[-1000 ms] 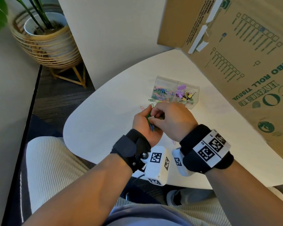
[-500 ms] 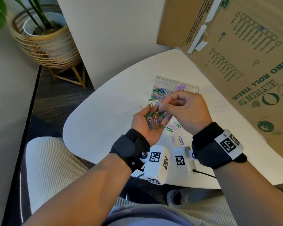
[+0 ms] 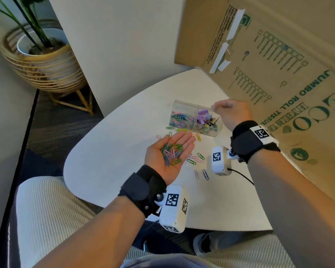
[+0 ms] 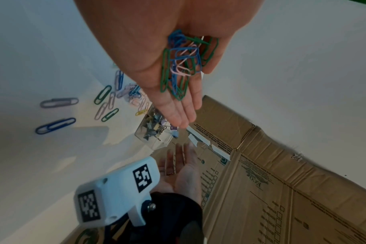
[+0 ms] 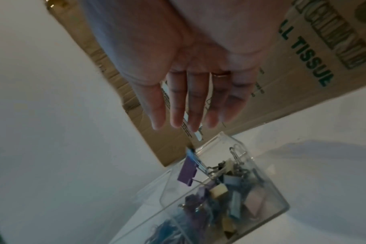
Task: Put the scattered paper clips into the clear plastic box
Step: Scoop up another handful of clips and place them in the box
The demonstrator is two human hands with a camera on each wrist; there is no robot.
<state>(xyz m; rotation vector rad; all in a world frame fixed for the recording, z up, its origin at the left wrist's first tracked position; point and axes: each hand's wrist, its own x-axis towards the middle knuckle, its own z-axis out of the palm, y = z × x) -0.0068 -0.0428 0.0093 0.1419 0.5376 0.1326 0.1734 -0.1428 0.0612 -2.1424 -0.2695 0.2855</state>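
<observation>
My left hand (image 3: 184,141) lies palm up and flat above the white table (image 3: 108,151), carrying a pile of coloured paper clips (image 3: 171,153); the left wrist view shows that pile (image 4: 182,66) on the hand (image 4: 178,105). The clear plastic box (image 3: 195,118) stands just beyond it, with paper clips in its left half and binder clips in its right half. My right hand (image 3: 228,111) hovers over the right half, its fingers (image 5: 190,102) straight and empty above the box (image 5: 251,198). A purple binder clip (image 5: 187,171) sticks up at the rim. Several loose clips (image 3: 196,158) lie on the table.
A large cardboard box (image 3: 278,64) leans over the table's right side, close behind my right hand. A potted plant in a wicker stand (image 3: 43,60) sits on the floor at the far left. The table's curved front edge runs above my lap.
My right hand left the left palm, moved right and away to above the box, and opened its pinching fingers. My left hand flattened out, palm up, with the clips on it.
</observation>
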